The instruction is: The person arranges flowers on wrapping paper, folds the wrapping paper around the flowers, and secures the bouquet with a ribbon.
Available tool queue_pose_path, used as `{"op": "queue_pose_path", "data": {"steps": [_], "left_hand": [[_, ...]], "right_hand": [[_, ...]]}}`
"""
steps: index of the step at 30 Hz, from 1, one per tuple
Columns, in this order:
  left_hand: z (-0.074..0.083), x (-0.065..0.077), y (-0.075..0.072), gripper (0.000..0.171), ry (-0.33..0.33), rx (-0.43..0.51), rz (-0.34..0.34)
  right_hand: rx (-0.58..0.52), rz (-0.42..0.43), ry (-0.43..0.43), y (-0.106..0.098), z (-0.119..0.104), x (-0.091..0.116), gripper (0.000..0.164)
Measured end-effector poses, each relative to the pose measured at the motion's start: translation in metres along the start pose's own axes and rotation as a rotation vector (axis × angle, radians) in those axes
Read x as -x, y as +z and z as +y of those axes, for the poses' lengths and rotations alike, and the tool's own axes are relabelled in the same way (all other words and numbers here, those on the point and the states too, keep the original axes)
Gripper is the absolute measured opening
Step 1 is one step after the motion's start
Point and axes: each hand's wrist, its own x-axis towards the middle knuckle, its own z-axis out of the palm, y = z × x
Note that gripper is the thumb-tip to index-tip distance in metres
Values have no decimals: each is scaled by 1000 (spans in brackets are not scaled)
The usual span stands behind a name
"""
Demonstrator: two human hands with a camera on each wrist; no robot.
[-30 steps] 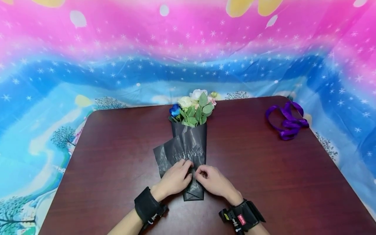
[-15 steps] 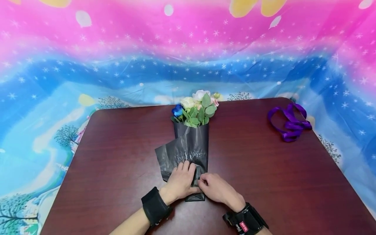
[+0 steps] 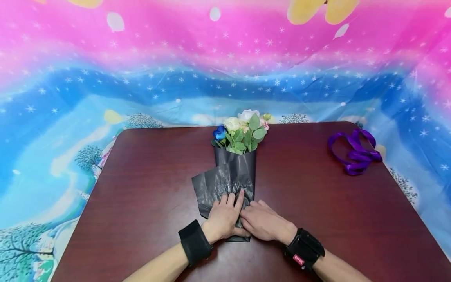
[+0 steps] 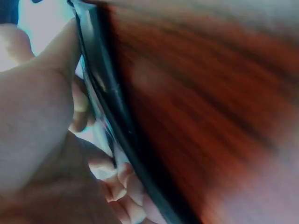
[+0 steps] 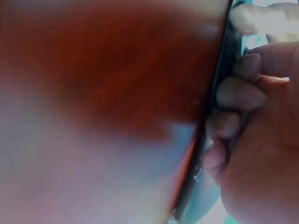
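A bouquet of artificial-looking flowers [image 3: 233, 124], white, cream, pink and blue with green leaves, lies wrapped in black wrapping paper [image 3: 237, 166] on the table. One corner of the paper sticks out to the left, and its middle is crinkled. My left hand [image 3: 222, 220] presses flat on the lower part of the wrap, fingers spread and thumb reaching right. At the right edge my right hand [image 3: 266, 222] holds the paper with curled fingers; the right wrist view shows its fingertips [image 5: 240, 93] against the black edge. Both hands hide much of the bundle's lower part.
A loose coil of purple ribbon [image 3: 363, 156] lies at the far right edge of the dark reddish-brown table [image 3: 158, 168]. A pink and blue patterned cloth [image 3: 176, 84] hangs behind and beside the table.
My left hand has flattened and spread its fingers over the wrap. My right hand has closed in beside the left thumb. The whole scene shifts slightly right and down in the head view.
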Motion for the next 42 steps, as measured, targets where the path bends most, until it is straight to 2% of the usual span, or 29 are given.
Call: {"op": "queue_pose_path", "data": {"steps": [6, 11, 16, 19, 22, 26, 31, 34, 37, 42], "left_hand": [[3, -1, -1, 120, -38, -45, -62], [3, -5, -4, 119, -35, -60, -109], [-4, -11, -3, 123, -38, 16, -139], [-6, -17, -1, 125, -62, 107, -133], [-3, -23, -2, 128, -96, 133, -159], [4, -27, -4, 131, -130, 27, -216], [10, -28, -7, 129, -147, -91, -250], [11, -27, -8, 127, -144, -126, -260], [11, -23, -11, 127, -127, -153, -268], [13, -12, -15, 125, -41, -186, -282]], "right_hand": [[-11, 47, -62, 0, 18, -9, 24], [-24, 83, -63, -2, 34, -14, 24], [-79, 47, -24, -7, 43, -22, 24], [-109, 38, 17, -8, 46, -26, 23], [-116, 41, 72, -10, 47, -28, 22], [-77, 18, 120, -14, 50, -34, 28], [69, 94, 125, -15, 58, -44, 26], [108, 120, 138, -15, 60, -46, 27], [88, 88, 138, -18, 57, -43, 29], [59, 28, 151, -25, 49, -28, 32]]}}
